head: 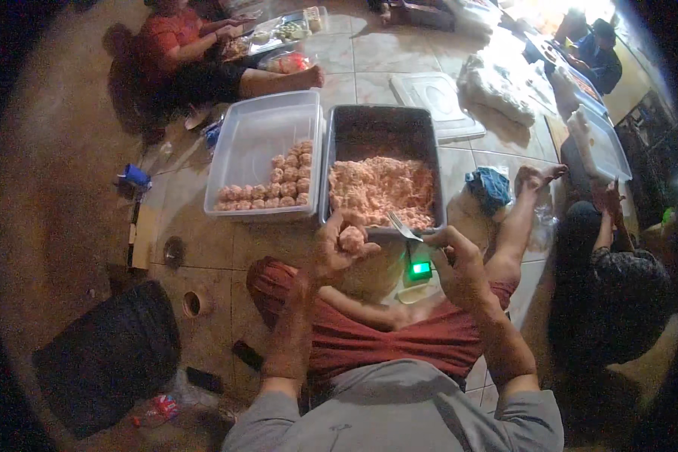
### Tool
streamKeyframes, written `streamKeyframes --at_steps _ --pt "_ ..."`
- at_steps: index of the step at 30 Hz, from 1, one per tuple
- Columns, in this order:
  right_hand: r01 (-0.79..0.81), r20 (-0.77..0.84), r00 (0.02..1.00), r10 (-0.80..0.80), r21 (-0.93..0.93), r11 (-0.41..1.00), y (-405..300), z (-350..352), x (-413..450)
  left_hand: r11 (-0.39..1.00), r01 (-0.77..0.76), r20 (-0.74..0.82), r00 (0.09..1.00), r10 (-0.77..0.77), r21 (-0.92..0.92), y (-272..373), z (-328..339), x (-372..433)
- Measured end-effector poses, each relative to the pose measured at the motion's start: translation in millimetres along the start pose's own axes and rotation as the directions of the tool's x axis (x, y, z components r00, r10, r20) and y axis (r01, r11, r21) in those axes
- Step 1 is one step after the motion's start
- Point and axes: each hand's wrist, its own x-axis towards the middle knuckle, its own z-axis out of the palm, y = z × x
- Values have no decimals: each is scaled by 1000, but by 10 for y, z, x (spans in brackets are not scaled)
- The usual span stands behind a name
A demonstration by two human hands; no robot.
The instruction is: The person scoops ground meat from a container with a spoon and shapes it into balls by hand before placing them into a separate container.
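In the cupped palm of my left hand (334, 254) rests a round ball of pinkish meat mixture (351, 240). My right hand (459, 257) grips a metal fork (404, 227), its tines over the near rim of a dark grey tub (438, 186). Loose meat mixture (381, 186) fills the near part of that tub. Left of it stands a clear plastic container (243, 135) with rows of similar balls (287, 187) along its near and right sides. A small digital scale with a lit green display (421, 268) lies on the floor between my hands.
A translucent lid (438, 101) lies beyond the tub. A blue cloth or bag (489, 189) is near my outstretched leg (514, 226). Other people sit at far left (175, 45) and right (616, 282). A blue cup (137, 175), a black phone-like object (203, 379) and a dark cushion-like object (107, 361) are at left.
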Motion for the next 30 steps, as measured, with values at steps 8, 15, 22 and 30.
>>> streamKeyframes --at_steps 8,15,22,30 --pt "-132 -33 990 135 91 987 488 -190 -99 990 111 -161 979 -124 -88 -3 -1407 628" --pt "-258 -33 966 256 -55 965 733 -355 -260 899 140 -260 965 -30 415 -566 -2415 1520" --pt "-356 -46 932 360 84 931 779 -331 -253 712 317 -91 937 -337 626 -890 -2228 1884" --pt "-235 -53 970 235 21 972 1007 -310 -150 537 237 -36 933 -358 809 -988 -2233 1843"
